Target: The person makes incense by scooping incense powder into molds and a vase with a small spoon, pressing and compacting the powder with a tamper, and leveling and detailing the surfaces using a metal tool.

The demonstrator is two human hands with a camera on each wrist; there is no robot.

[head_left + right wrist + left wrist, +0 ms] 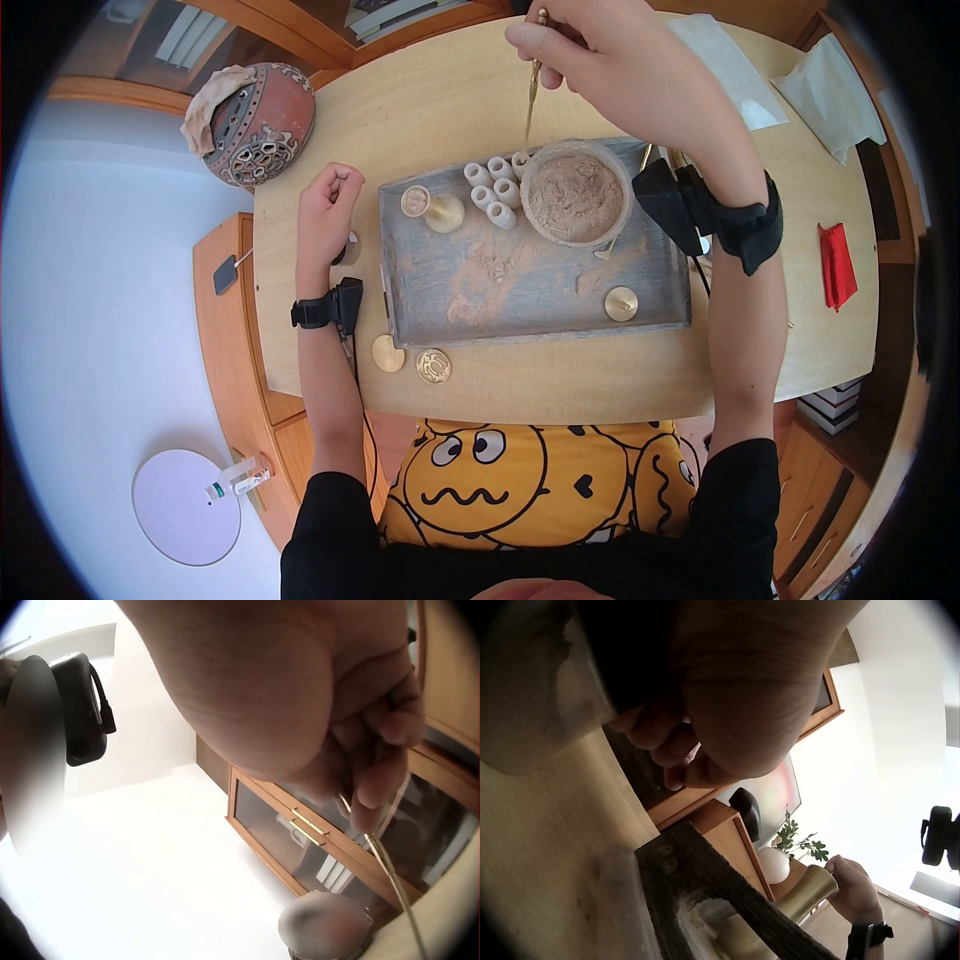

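Note:
My right hand (590, 45) is raised above the back of the tray (420, 300). It pinches a thin brass rod (532, 100), which points down with its tip at one of several small white tubes (502, 214) beside the bowl. The white bowl (576, 241) holds grey-brown powder. Loosely curled, my left hand (325, 215) is idle at the tray's left side. Nearest to it on the tray is a brass vase (443, 213) with a flared mouth. In the right wrist view the rod (391, 874) comes out between thumb and fingers.
Powder is scattered over the tray, where a brass disc (621, 303) lies front right. Two brass discs (388, 353) lie before the tray. A small jar (348, 248) stands by my left wrist. Beyond are a patterned pot (275, 110), a red pouch (837, 265) and white bags (830, 95).

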